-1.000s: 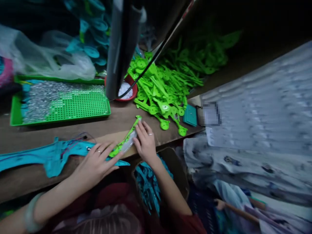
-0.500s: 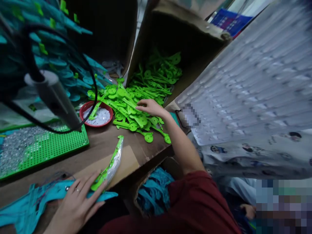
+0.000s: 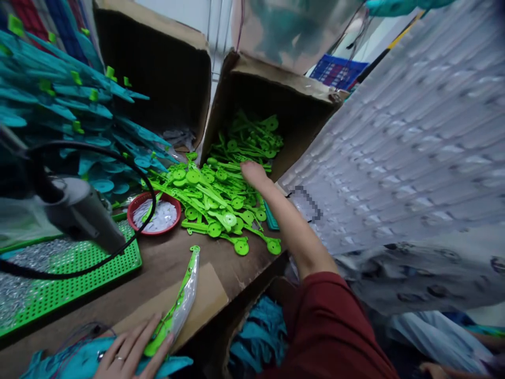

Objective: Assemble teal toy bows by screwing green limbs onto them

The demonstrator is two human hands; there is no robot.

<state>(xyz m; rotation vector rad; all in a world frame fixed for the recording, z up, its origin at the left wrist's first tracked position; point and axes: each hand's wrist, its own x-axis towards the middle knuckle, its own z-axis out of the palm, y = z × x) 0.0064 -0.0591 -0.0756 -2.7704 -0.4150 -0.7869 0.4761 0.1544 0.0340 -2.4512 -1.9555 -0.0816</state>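
Observation:
My left hand lies at the bottom with its fingers stretched out and apart. It rests on a teal part and at the lower end of a curved green plastic piece. Along that piece runs a clear, shiny strip. My right hand reaches to the back of a heap of green plastic pieces, by the mouth of a cardboard box. Its fingers point down and away among the pieces, so what they grip, if anything, is hidden.
A red bowl of white bits and a green perforated tray stand on the table. A grey tool with a black cable hangs over the tray. Cardboard boxes stand behind; teal parts fill a box below the edge.
My right hand has moved from above the heap's front to farther back near the box, its fingers now dipping out of sight. The left hand stays by the curved piece. The view has shifted.

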